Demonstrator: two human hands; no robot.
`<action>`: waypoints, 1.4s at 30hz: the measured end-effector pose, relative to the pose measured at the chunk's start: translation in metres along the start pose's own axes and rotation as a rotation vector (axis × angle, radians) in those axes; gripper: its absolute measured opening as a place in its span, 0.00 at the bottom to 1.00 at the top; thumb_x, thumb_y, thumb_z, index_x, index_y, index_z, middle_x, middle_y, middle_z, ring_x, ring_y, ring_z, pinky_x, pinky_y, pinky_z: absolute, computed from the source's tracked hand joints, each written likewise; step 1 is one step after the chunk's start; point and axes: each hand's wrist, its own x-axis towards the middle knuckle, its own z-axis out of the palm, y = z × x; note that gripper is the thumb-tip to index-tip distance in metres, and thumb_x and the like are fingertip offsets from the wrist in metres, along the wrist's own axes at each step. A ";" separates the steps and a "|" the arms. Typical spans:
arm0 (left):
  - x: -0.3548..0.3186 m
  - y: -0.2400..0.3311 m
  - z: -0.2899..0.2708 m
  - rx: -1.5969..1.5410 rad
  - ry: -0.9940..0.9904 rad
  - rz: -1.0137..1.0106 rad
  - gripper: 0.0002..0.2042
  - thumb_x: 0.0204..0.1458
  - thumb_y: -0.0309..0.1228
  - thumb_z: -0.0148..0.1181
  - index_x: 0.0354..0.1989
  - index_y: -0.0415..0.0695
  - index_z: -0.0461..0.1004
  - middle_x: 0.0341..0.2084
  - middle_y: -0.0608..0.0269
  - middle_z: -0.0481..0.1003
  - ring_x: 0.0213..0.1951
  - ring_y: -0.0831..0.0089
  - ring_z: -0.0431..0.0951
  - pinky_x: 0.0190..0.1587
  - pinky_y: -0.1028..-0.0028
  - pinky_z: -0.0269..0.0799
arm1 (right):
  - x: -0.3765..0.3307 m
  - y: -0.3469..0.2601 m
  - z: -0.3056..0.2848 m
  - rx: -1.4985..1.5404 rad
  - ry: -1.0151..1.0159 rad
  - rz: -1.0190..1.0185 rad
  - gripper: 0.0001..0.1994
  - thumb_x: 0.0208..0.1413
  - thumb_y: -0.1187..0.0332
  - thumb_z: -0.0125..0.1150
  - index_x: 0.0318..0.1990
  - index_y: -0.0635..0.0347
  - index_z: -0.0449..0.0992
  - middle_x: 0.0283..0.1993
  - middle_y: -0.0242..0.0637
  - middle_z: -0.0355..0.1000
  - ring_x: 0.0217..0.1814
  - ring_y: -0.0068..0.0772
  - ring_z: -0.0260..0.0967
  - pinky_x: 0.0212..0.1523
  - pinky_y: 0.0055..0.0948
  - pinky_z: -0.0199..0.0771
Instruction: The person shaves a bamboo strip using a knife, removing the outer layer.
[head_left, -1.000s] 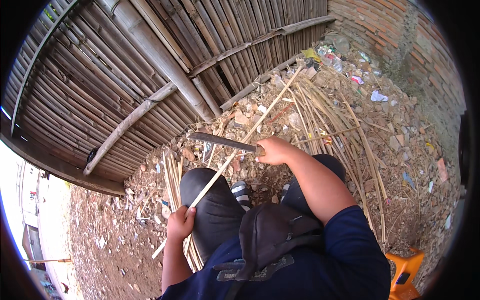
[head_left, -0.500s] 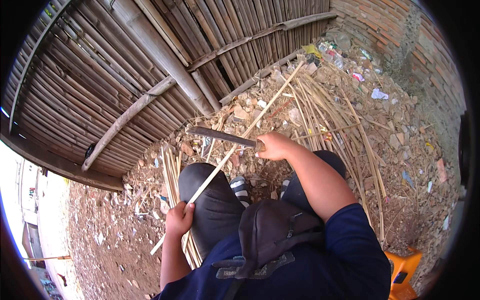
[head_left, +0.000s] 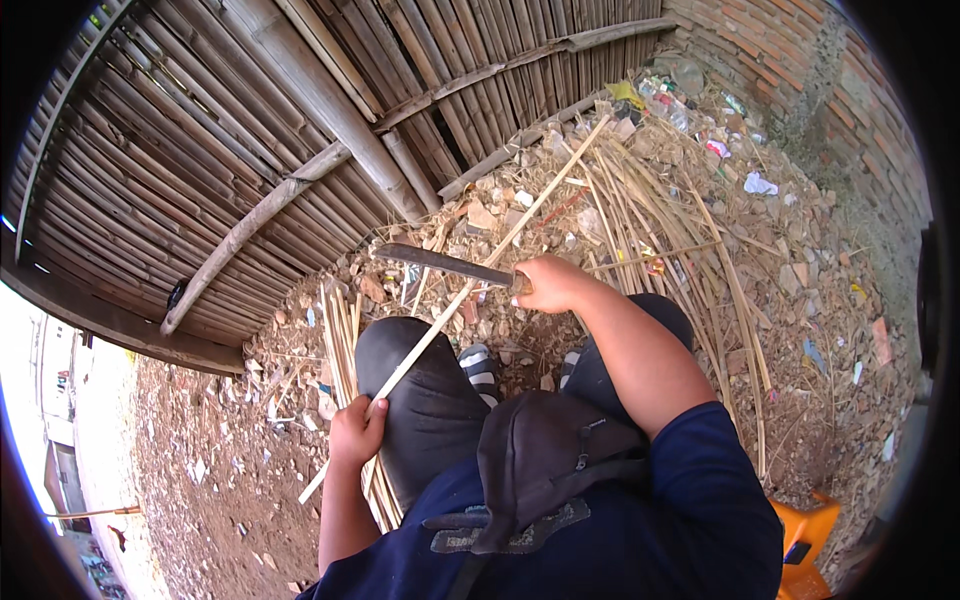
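Observation:
My left hand [head_left: 357, 431] is closed around the lower part of a long pale bamboo strip [head_left: 420, 347], beside my left knee. The strip slants away up and to the right, across my thigh and out over the rubble. In my right hand [head_left: 545, 284] is the handle of a machete [head_left: 440, 262]. Its dark blade points left and lies across the strip, its edge at or very near it; whether they touch I cannot tell. A bundle of bamboo strips [head_left: 340, 345] lies by my left leg, partly hidden by my left hand and arm.
Many more thin strips [head_left: 690, 260] lie spread on the ground at the right. A bamboo wall [head_left: 230, 170] rises at the left and ahead, a brick wall [head_left: 780, 60] at the far right. Litter [head_left: 665, 105] and stones cover the corner. An orange plastic object [head_left: 808, 535] stands behind my right side.
Very little differs. The view has shifted slightly, and the machete blade sits at a slightly different place against the strip. Both hands keep their holds.

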 end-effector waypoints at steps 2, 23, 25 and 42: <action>0.000 0.001 0.000 0.003 -0.005 -0.005 0.24 0.62 0.47 0.58 0.21 0.40 0.67 0.16 0.44 0.73 0.23 0.42 0.76 0.27 0.53 0.69 | 0.000 0.001 0.001 0.000 -0.004 -0.007 0.21 0.51 0.56 0.72 0.49 0.58 0.79 0.45 0.52 0.79 0.50 0.53 0.77 0.52 0.46 0.75; -0.001 0.000 0.002 0.013 0.003 -0.015 0.24 0.63 0.46 0.57 0.21 0.40 0.66 0.16 0.45 0.72 0.22 0.43 0.75 0.26 0.53 0.67 | 0.001 0.004 0.002 0.006 0.000 -0.040 0.25 0.51 0.54 0.71 0.52 0.61 0.78 0.44 0.54 0.78 0.49 0.55 0.77 0.51 0.46 0.75; -0.001 -0.001 0.003 0.021 0.012 -0.008 0.24 0.62 0.48 0.58 0.21 0.40 0.66 0.15 0.45 0.73 0.22 0.41 0.76 0.26 0.52 0.68 | -0.001 0.002 0.000 0.009 -0.006 -0.033 0.26 0.51 0.54 0.71 0.52 0.61 0.77 0.45 0.55 0.78 0.50 0.55 0.76 0.52 0.46 0.75; 0.000 0.002 0.001 -0.006 0.022 0.001 0.23 0.62 0.44 0.59 0.21 0.41 0.65 0.13 0.48 0.71 0.18 0.46 0.74 0.23 0.56 0.67 | 0.001 -0.004 -0.002 -0.007 -0.033 0.008 0.27 0.54 0.54 0.71 0.55 0.63 0.76 0.48 0.56 0.78 0.52 0.55 0.76 0.54 0.45 0.75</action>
